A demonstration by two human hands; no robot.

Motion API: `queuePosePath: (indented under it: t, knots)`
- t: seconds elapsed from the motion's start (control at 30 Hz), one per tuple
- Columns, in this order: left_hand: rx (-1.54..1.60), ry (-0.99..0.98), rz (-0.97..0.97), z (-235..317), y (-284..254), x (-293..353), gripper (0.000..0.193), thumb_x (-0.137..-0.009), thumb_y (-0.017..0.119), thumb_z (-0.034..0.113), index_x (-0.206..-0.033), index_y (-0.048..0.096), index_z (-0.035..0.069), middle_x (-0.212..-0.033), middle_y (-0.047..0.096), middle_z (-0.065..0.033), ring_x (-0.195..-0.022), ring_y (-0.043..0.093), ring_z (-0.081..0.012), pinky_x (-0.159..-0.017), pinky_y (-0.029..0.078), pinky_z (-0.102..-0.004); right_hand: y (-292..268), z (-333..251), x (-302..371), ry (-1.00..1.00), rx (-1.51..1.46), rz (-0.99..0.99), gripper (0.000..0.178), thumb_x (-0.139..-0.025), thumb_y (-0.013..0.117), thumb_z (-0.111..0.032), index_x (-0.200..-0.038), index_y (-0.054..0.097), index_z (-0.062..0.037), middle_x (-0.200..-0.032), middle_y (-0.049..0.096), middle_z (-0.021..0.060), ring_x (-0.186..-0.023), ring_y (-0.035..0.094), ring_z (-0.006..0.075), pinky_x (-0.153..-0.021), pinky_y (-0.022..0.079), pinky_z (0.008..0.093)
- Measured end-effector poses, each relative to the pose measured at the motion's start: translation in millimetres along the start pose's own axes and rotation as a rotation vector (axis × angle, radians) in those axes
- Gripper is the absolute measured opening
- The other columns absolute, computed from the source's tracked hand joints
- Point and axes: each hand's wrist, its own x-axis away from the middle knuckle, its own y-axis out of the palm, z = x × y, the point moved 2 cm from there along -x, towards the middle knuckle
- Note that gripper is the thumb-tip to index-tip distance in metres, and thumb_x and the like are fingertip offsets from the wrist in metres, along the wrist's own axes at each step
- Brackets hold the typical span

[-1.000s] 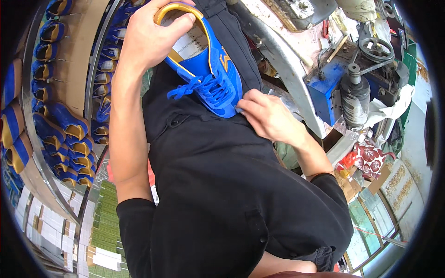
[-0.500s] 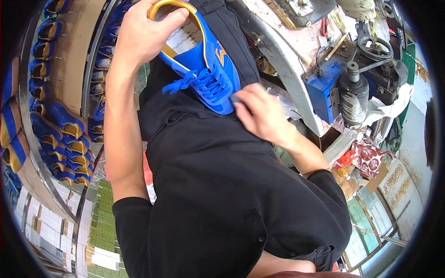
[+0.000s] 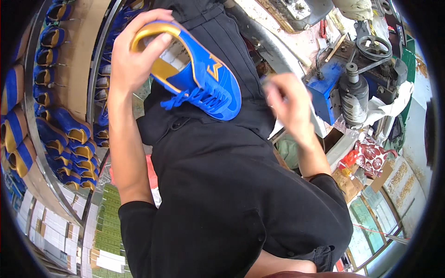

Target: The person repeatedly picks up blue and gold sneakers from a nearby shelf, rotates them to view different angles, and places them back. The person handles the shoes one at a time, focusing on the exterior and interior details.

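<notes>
A blue sneaker with blue laces, a yellow lining and a yellow-edged star-like mark rests over my lap, its toe pointing toward me and to the right. My left hand grips it by the heel collar, thumb inside the opening and fingers around the outside. Off to the right of the toe, apart from the shoe, my right hand is raised with curled fingers. Motion blurs its fingertips, where a small greyish piece seems pinched. What that piece is I cannot make out.
On the left, racks carry several blue-and-yellow shoes beside a metal rail. A cluttered workbench stands at the right, with a belt-and-pulley machine on it. Below that are a patterned red-and-white bag and stacked boxes at lower left.
My right hand has lifted off the shoe's toe and moved right. The sneaker has tilted, showing more of its right side, and my left hand has shifted slightly left and down with it.
</notes>
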Motion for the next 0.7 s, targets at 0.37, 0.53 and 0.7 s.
queuePosePath:
  t: [0.37,0.53,0.7]
  knots:
    - [0.433,-0.051,-0.151,-25,-49,62,0.042,-0.077,0.070,0.031,-0.111,0.054,0.012,-0.147,0.027,-0.0318,-0.132,0.039,-0.0388,-0.111,0.029,-0.0449,-10,103,-42,0.438,0.525,0.393,0.032,-0.085,0.068,-0.016,-0.113,0.062,-0.0012,-0.114,0.062,0.0218,-0.105,0.060,0.0369,-0.089,0.048,0.0432]
    - [0.638,0.069,0.169,-23,-40,79,0.036,-0.079,0.074,0.030,-0.104,0.054,0.013,-0.146,0.031,-0.0306,-0.129,0.043,-0.0422,-0.108,0.038,-0.0509,-4,56,-26,0.540,-0.223,0.178,0.040,-0.090,0.066,-0.022,-0.123,0.058,-0.0012,-0.118,0.063,0.0148,-0.109,0.060,0.0274,-0.094,0.046,0.0389]
    - [0.720,0.201,0.286,8,-25,63,0.047,-0.078,0.075,0.037,-0.112,0.052,0.013,-0.144,0.029,-0.0270,-0.128,0.043,-0.0387,-0.106,0.039,-0.0465,16,-7,-7,0.294,-1.033,-0.259,0.063,-0.101,0.043,-0.046,-0.137,0.045,0.0058,-0.135,0.054,0.0160,-0.126,0.049,0.0253,-0.109,0.034,0.0370]
